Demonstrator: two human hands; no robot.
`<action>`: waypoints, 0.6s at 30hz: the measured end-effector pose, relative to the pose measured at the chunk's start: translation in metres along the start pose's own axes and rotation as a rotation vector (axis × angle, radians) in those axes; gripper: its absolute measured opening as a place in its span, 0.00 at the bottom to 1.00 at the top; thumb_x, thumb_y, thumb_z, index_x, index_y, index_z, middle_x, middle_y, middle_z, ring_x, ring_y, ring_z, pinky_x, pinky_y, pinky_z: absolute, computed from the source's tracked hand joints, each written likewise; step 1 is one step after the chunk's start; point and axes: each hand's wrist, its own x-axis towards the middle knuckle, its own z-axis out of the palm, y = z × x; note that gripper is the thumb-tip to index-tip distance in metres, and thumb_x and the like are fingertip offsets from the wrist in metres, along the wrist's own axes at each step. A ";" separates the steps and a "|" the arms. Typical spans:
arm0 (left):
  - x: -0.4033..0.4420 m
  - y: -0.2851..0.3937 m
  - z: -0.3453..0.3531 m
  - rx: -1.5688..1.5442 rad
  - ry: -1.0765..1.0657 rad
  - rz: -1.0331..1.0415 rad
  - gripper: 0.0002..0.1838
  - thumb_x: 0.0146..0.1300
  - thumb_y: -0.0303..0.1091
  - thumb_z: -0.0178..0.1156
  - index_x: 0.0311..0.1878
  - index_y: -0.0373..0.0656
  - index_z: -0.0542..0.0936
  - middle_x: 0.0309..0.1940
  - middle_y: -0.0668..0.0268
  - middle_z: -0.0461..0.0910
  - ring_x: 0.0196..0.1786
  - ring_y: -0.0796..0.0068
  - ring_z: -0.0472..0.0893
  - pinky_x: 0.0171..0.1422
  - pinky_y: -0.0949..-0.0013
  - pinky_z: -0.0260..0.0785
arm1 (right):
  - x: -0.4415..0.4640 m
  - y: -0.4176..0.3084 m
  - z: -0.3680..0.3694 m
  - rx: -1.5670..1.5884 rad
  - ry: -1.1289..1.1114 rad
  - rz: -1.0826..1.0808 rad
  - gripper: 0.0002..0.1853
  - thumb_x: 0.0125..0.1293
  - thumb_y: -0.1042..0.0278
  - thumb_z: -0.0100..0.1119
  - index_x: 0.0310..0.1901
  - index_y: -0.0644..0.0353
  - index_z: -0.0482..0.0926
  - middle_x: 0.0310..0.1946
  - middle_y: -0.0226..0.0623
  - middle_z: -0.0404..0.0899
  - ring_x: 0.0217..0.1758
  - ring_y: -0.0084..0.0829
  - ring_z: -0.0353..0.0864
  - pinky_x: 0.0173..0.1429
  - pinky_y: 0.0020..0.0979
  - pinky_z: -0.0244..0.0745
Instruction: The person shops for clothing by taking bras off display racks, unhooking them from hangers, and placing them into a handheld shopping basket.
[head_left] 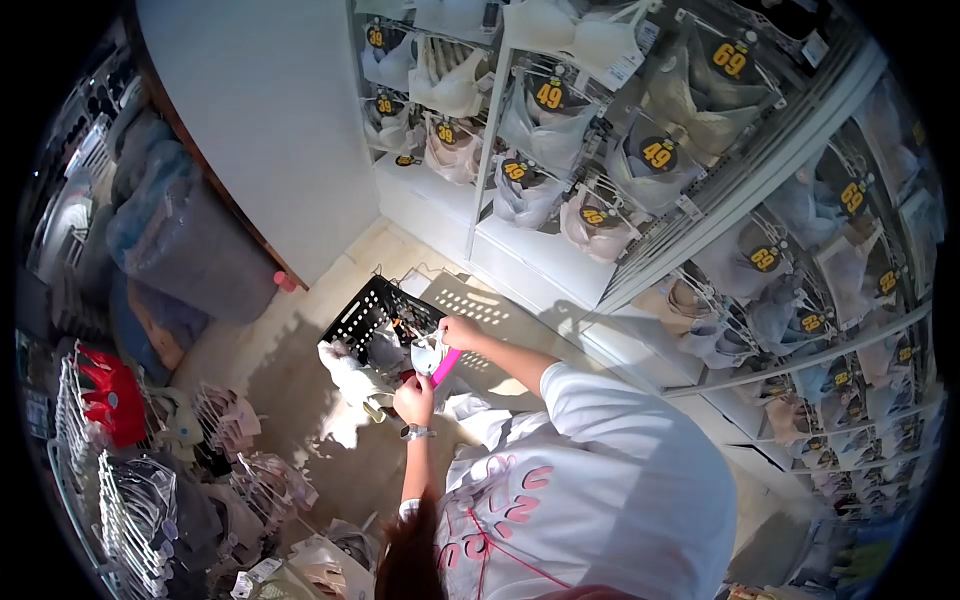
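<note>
Observed: left hand [414, 399] and right hand [460, 334] closed, pinching a pink strip [446, 367] between them, near black basket [353, 312].

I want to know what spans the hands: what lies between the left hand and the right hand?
A bright pink strip lies between the left hand and the right hand; the head view shows it.
</note>
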 end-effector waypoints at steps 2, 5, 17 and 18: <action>0.015 -0.010 -0.001 -0.004 0.000 0.015 0.19 0.61 0.42 0.53 0.20 0.41 0.79 0.15 0.53 0.75 0.20 0.51 0.77 0.25 0.54 0.66 | 0.017 -0.001 0.013 -0.015 0.035 -0.023 0.11 0.43 0.68 0.61 0.33 0.52 0.81 0.35 0.37 0.82 0.40 0.40 0.81 0.43 0.38 0.76; 0.035 -0.023 -0.001 0.001 -0.009 -0.007 0.18 0.61 0.42 0.53 0.21 0.41 0.81 0.14 0.53 0.75 0.19 0.51 0.77 0.24 0.55 0.67 | 0.026 -0.013 0.013 0.087 0.109 -0.092 0.08 0.43 0.69 0.62 0.29 0.54 0.80 0.32 0.36 0.79 0.40 0.39 0.79 0.41 0.37 0.74; 0.137 -0.082 0.000 0.039 -0.222 -0.058 0.12 0.59 0.39 0.55 0.31 0.42 0.83 0.22 0.51 0.79 0.26 0.51 0.79 0.31 0.57 0.69 | 0.106 -0.055 0.026 0.166 0.251 -0.262 0.06 0.40 0.70 0.59 0.24 0.56 0.77 0.27 0.34 0.78 0.37 0.42 0.78 0.44 0.41 0.72; 0.145 -0.083 -0.002 -0.029 -0.265 -0.115 0.12 0.59 0.39 0.54 0.33 0.43 0.83 0.22 0.53 0.80 0.26 0.53 0.80 0.32 0.58 0.70 | 0.111 -0.062 0.021 0.127 0.170 -0.224 0.06 0.40 0.70 0.58 0.25 0.55 0.78 0.30 0.35 0.79 0.39 0.41 0.79 0.45 0.43 0.72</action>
